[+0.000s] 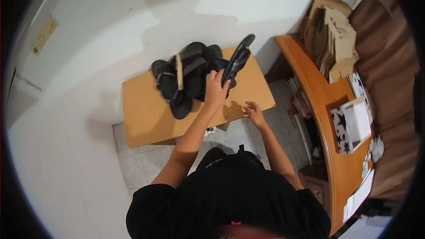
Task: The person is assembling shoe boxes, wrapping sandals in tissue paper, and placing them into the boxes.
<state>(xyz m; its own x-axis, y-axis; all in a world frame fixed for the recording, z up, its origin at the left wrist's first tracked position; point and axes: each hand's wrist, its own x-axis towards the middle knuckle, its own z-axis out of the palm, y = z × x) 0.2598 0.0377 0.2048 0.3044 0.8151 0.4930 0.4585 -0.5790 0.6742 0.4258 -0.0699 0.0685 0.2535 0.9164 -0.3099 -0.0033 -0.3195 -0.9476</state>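
Note:
My left hand [215, 89] grips a black sandal [239, 59] by one end, and the sandal tilts up toward the far right over the table. To the right and nearer to me, my right hand [253, 113] hangs by the table's front edge with its fingers apart and nothing in them. Several black sandals lie in a pile on the small wooden table [146, 128]. Among them are a flip-flop with a studded strap [166, 82], a sandal with wide dark straps [194, 55] and one with a pale woven edge [179, 71]. Part of the pile is hidden behind my left hand.
On the right stands a wooden desk [316, 110] with stacked folded cardboard [338, 40], a star-patterned box [343, 130] and papers [358, 194]. Books [303, 119] fill a shelf under it. A white wall [110, 26] rises behind the table, and a brown curtain [389, 97] hangs at the far right.

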